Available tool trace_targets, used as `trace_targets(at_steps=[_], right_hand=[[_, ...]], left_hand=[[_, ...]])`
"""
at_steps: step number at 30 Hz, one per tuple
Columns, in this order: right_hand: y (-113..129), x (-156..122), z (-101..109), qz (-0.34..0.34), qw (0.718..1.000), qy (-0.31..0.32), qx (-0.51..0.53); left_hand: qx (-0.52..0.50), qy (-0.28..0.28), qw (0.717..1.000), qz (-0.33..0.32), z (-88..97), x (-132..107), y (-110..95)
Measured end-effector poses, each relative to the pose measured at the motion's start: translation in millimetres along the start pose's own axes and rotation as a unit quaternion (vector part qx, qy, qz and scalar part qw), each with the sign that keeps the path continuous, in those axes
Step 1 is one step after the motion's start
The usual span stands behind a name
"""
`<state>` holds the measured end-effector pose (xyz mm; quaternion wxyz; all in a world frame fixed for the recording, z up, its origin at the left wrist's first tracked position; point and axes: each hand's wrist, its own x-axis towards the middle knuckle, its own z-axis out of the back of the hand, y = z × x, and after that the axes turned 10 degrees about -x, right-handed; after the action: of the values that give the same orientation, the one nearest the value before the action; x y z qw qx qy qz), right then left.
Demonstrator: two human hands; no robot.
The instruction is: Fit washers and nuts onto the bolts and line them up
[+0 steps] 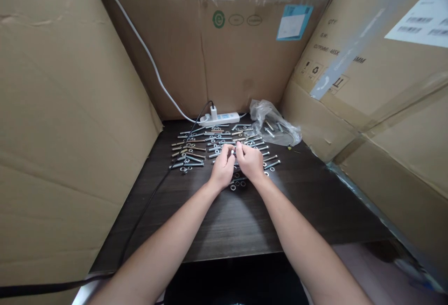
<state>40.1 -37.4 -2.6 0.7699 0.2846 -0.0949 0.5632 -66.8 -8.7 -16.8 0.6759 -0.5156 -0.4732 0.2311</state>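
Both hands meet just above the middle of the spread of hardware, fingertips nearly touching. My left hand (223, 167) is closed in a pinch, with a small bright spot at its fingertips too tiny to name. Thumb and fingers of my right hand (250, 160) are pressed together too, and whatever they hold is hidden. Around and beneath them lie rows of metal bolts (193, 164) with nuts and washers. Several loose washers (242, 183) rest on the dark tabletop, nearest the wrists.
A white power strip (224, 118) with a plugged-in adapter lies behind the bolts. A clear plastic bag (268, 118) holding a few bolts sits at the back right. A black cable (149, 202) crosses the table (227, 230) on the left. Cardboard walls (168, 39) enclose three sides.
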Motion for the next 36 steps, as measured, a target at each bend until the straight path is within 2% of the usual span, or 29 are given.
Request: trace_targets(at_steps=[3, 5, 7, 10, 17, 20, 24, 29, 36], right_hand=[[0, 1, 1, 0.004, 1.0, -0.002, 0.0], [-1, 1, 2, 0.005, 1.0, -0.007, 0.002], [-2, 2, 3, 0.004, 1.0, -0.013, 0.004], [-4, 3, 4, 0.003, 1.0, -0.012, 0.013], [6, -3, 8, 0.05, 0.998, 0.022, 0.008], [11, -5, 12, 0.068, 0.997, 0.048, 0.005], [12, -5, 16, 0.076, 0.992, 0.094, 0.024], [9, -3, 19, 0.091, 0.987, 0.129, 0.01], [8, -2, 19, 0.132, 0.981, 0.132, 0.054]], left_hand=[[0.012, -0.011, 1.0, -0.002, 0.3, 0, -3], [-0.01, -0.044, 0.999, 0.009, 2.0, 1, -5], [-0.099, -0.099, 0.989, 0.045, 4.3, 3, -7], [-0.254, -0.143, 0.949, 0.116, 5.9, 7, -8], [-0.388, -0.071, 0.882, 0.257, -1.1, 9, -11], [-0.424, -0.073, 0.854, 0.292, -1.3, 9, -12], [-0.454, -0.09, 0.831, 0.309, 1.1, 10, -10], [-0.473, -0.109, 0.815, 0.315, 2.9, 12, -9], [-0.487, -0.116, 0.802, 0.327, 4.7, 14, -12]])
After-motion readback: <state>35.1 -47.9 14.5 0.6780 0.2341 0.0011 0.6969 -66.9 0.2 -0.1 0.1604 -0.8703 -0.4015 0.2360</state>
